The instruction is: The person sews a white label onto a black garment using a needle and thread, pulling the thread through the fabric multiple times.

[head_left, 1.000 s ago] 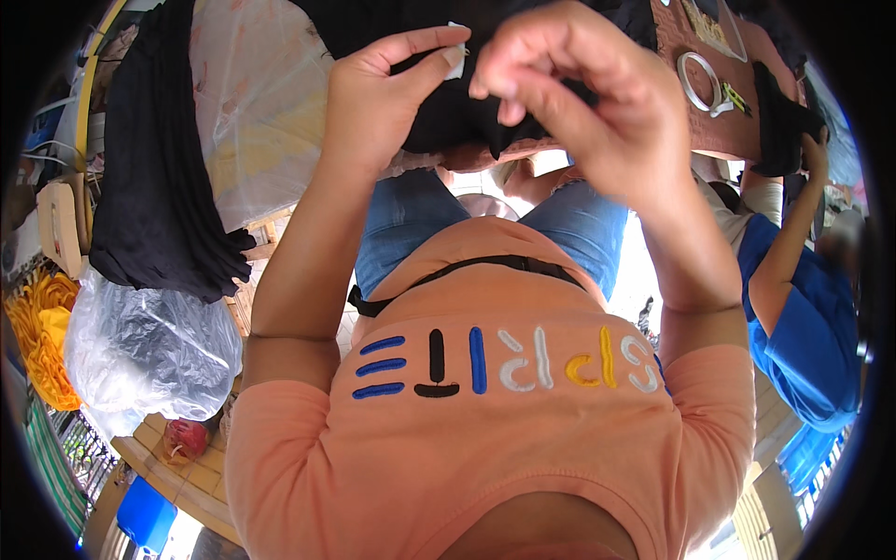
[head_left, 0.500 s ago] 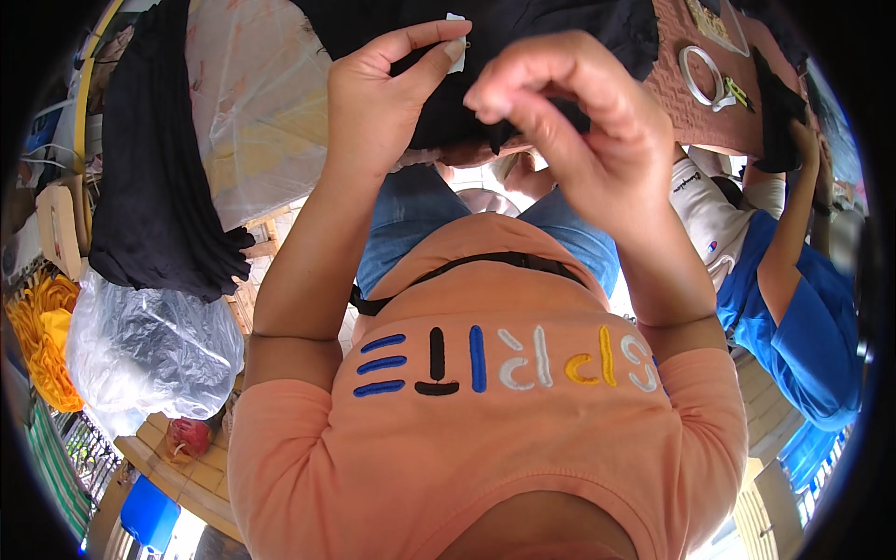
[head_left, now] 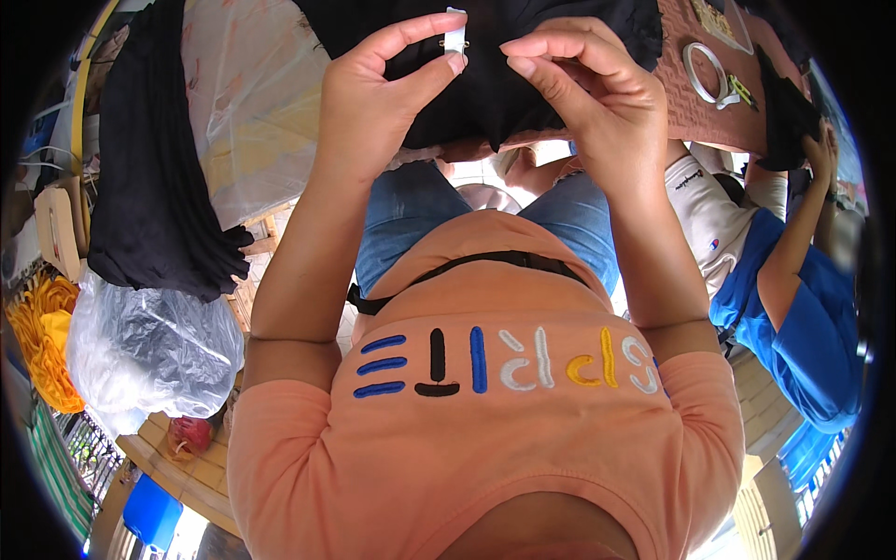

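- At the far left of the frame there is orange-yellow cloth (head_left: 39, 347), and just beside it a clear plastic bag (head_left: 154, 350).
- In the upper left, a long black cloth (head_left: 145, 177) hangs down, next to a pale plastic sheet (head_left: 257, 112).
- At upper centre, the left hand (head_left: 373, 103) has its grip clamped, thumb and forefinger, on a small white piece (head_left: 455, 40).
- This piece is located above a dark fabric (head_left: 481, 107); its long axis runs nearly up and down the frame, one narrow end pointing to the upper edge. The fingertips partly cover it, and small gold-coloured bits show at its sides.
- To its right, apart from it, is the right hand (head_left: 611, 103); its thumb and forefinger tips are near each other, but I cannot tell if the grip holds something thin.
- In the upper right, the reddish-brown desk (head_left: 686, 117) carries a white ring (head_left: 693, 63) and a yellow-green tool (head_left: 740, 91).
- At the right edge, a co-worker in a blue shirt (head_left: 812, 327) touches another black cloth (head_left: 789, 121).
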`<action>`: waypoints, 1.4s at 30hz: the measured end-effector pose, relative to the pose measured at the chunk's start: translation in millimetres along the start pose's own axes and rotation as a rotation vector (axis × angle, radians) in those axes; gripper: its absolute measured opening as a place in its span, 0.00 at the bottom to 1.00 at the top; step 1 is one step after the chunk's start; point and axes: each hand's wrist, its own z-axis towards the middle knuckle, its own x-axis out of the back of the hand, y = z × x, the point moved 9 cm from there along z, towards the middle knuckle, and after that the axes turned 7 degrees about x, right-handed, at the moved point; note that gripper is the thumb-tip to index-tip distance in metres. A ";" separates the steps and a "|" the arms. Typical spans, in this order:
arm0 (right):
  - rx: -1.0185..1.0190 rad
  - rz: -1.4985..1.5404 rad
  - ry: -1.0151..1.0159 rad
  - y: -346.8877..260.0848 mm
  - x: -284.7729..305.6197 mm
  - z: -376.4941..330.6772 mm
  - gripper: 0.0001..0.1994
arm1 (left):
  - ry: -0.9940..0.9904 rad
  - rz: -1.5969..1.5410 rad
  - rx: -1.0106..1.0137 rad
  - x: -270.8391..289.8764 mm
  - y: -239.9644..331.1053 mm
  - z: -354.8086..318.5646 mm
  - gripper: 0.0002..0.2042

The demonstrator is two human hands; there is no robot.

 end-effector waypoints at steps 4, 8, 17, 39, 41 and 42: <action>-0.184 0.044 0.007 21.0 -0.4 -3.9 0.09 | -0.011 0.098 -0.046 5.2 0.9 0.7 0.13; -0.206 0.050 -0.005 27.0 -7.5 -4.5 0.09 | -0.030 0.149 -0.045 4.5 1.3 -0.3 0.14; -0.170 -0.049 -0.073 28.8 -15.8 -2.9 0.08 | -0.007 -0.048 -0.023 7.4 -1.4 2.0 0.11; 0.160 -0.398 -0.130 -5.4 -21.8 4.1 0.08 | 0.038 -0.057 0.072 5.5 -11.8 11.0 0.11; 0.167 -0.418 -0.118 -6.9 -21.5 2.4 0.08 | 0.048 -0.057 0.062 4.8 -10.9 11.1 0.11; 0.161 -0.422 -0.118 -7.5 -22.0 2.4 0.08 | 0.047 -0.082 0.067 4.9 -12.6 11.7 0.11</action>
